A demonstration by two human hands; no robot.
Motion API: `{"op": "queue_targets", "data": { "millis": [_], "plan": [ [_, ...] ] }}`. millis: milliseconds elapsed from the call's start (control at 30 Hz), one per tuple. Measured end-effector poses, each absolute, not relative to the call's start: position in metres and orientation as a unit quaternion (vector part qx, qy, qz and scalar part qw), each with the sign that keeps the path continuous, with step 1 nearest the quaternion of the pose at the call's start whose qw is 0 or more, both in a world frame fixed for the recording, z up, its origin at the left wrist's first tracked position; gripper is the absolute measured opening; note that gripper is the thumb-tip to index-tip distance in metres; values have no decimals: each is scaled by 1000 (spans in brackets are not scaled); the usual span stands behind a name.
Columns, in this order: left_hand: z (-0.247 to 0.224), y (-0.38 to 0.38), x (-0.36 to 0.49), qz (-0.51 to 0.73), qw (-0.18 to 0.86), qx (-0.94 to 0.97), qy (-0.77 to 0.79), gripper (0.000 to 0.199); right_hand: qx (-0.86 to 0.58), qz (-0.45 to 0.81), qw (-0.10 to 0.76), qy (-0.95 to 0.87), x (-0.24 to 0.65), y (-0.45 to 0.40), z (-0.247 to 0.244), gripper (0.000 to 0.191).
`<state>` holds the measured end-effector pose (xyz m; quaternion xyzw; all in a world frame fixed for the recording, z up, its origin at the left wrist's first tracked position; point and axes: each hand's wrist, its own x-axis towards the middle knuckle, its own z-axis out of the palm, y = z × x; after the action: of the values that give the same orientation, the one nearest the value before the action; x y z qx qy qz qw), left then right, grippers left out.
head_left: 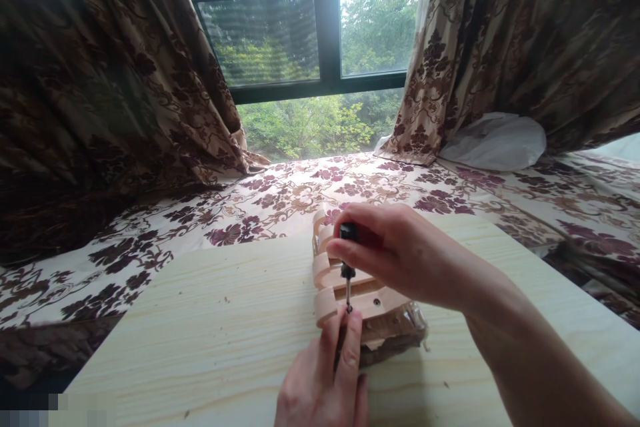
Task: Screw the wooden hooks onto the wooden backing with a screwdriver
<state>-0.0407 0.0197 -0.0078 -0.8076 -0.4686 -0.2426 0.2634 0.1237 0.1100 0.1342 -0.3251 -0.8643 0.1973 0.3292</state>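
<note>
Head view: at center, the right hand's (400, 247) fingers pinch a black-handled screwdriver (349, 240); the left hand's (320, 373) fingers press around its tip; no writing is legible.

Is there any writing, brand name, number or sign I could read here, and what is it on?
No readable text anywhere: none on the screwdriver, the pale board or the white plastic bag. The clear wrapping's crinkled surface shows none either.
</note>
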Motion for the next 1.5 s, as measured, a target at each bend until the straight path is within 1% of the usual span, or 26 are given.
{"op": "queue_targets", "data": {
  "millis": [233,400,500,600,700,833,933,1133,1233,1333,1400,1500],
  "plan": [
    [-7,20,-42,-222,269,-815,-464,55,-258,225,314,-885,125,102,139,15],
    [-6,20,-42,-221,262,-818,-462,55,-313,190,338,-867,125,111,135,22],
    [-6,20,-42,-221,262,-816,-465,55,-326,180,338,-864,125,109,136,22],
    [-6,20,-43,-221,270,-814,-463,54,-279,206,328,-879,125,104,140,16],
    [-6,20,-43,-218,275,-816,-459,55,-243,225,328,-885,124,104,140,15],
    [-6,20,-43,-218,271,-816,-461,56,-290,195,352,-868,123,112,135,21],
    [-6,20,-43,-218,269,-817,-462,56,-327,171,354,-859,125,112,136,24],
    [-6,20,-43,-221,275,-815,-459,56,-261,219,316,-886,127,101,143,12],
    [-6,21,-42,-222,277,-815,-457,56,-253,225,326,-883,126,103,141,16],
    [-6,20,-42,-220,274,-817,-458,56,-292,205,344,-869,126,107,139,23],
    [-6,19,-43,-219,272,-817,-459,56,-309,196,343,-865,127,107,139,23],
    [-6,19,-43,-219,271,-816,-461,55,-287,200,332,-876,127,102,142,16]
  ]
}}
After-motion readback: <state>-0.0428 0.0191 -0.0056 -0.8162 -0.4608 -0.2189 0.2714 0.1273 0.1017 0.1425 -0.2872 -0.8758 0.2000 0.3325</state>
